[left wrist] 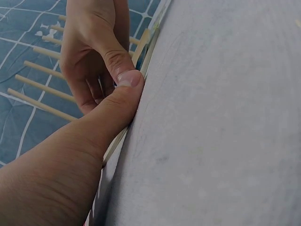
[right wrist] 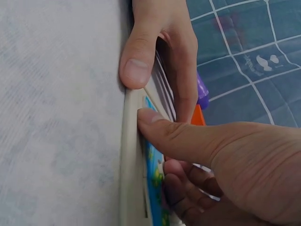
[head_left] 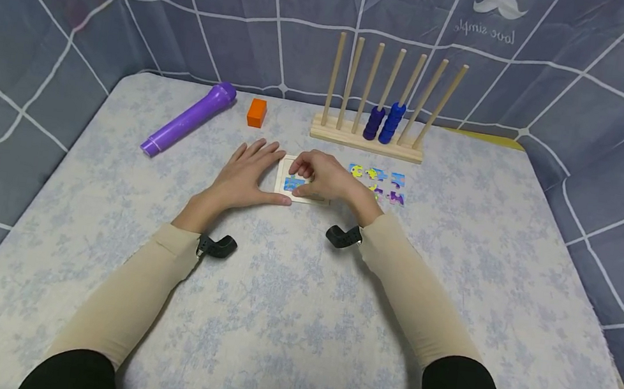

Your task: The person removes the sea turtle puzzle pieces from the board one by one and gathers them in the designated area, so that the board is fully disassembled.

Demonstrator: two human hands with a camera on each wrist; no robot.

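Note:
A small wooden puzzle tray point(head_left: 317, 201) lies on the table, with a blue jigsaw piece point(head_left: 292, 184) inside its frame. My left hand point(head_left: 246, 177) lies along the tray's left side with fingers spread, its thumb by the near corner. Over the tray bends my right hand point(head_left: 325, 177), its thumb on the blue piece's edge and its other fingers curled close above. In the right wrist view, the colourful picture surface point(right wrist: 154, 165) shows beneath that thumb. Several loose jigsaw pieces point(head_left: 395, 198) lie just right of the tray, partly behind the right hand.
Behind the tray stands a wooden peg rack point(head_left: 353, 138) with dark blue and purple beads point(head_left: 392, 123) on two pegs. An orange block point(head_left: 256, 113) and a purple microphone-shaped tube point(head_left: 189, 119) lie at the back left. Grey-blue gridded cloth point(head_left: 237, 38) hangs around the table.

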